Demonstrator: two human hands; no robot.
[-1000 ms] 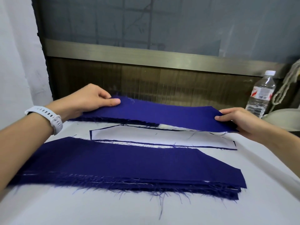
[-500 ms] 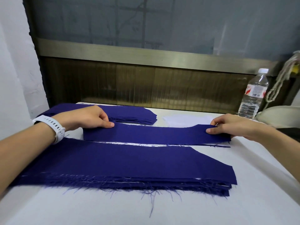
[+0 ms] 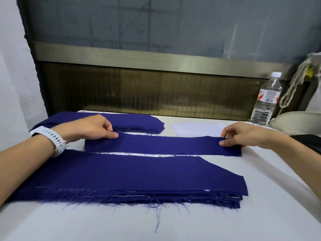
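Strip: long dark blue cloth strip [image 3: 163, 145], flat on white counter [image 3: 173, 225] behind frayed blue cloth stack [image 3: 139, 176].
Grips: my left grip [image 3: 90, 129] and my right grip [image 3: 246, 136] pinch its ends.
Risk: uneven pull would skew it.

1. My left hand [image 3: 92, 128]: bare, nails short and plain.
2. My left forearm [image 3: 26, 159]: uncovered along the whole length that shows.
3. Watch strap [image 3: 52, 138], on my left wrist: white, smooth and rubbery in look, broad, with rows of small oblong holes along it. A thin dark edge shows beside it on the outer side; the watch face itself is hidden.
4. My right hand [image 3: 246, 134]: bare, thumbnail short and plain.
5. My right forearm [image 3: 295, 153]: uncovered to the picture's edge.
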